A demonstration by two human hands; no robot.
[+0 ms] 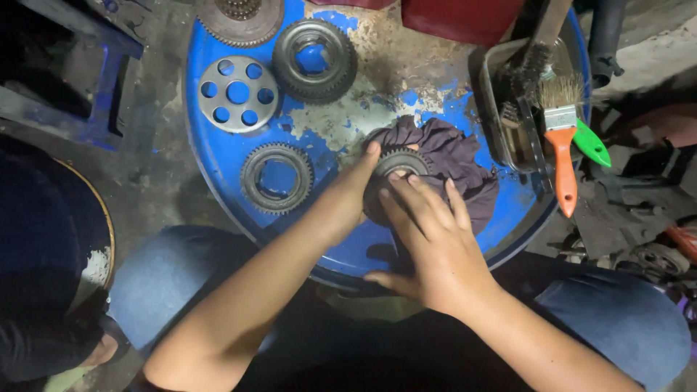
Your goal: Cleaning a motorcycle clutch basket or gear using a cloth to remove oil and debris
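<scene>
Two hands at a blue drum top [218,156]: right hand [428,247] spread flat, fingers pressing a gear [398,161] on a dark rag [457,160]; left hand [353,194] pinching that gear's near-left edge, thumb up. Left of them, a toothed ring [276,177]; farther, a holed disc [238,93], a larger ring [314,49], and a sprocket [241,18]. Right rear, a tray [501,116] with an orange-handled brush [562,138].

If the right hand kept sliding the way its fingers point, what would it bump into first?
Probably the gear on the dark rag: the right hand points up-left, fingertips already at its rim.
</scene>
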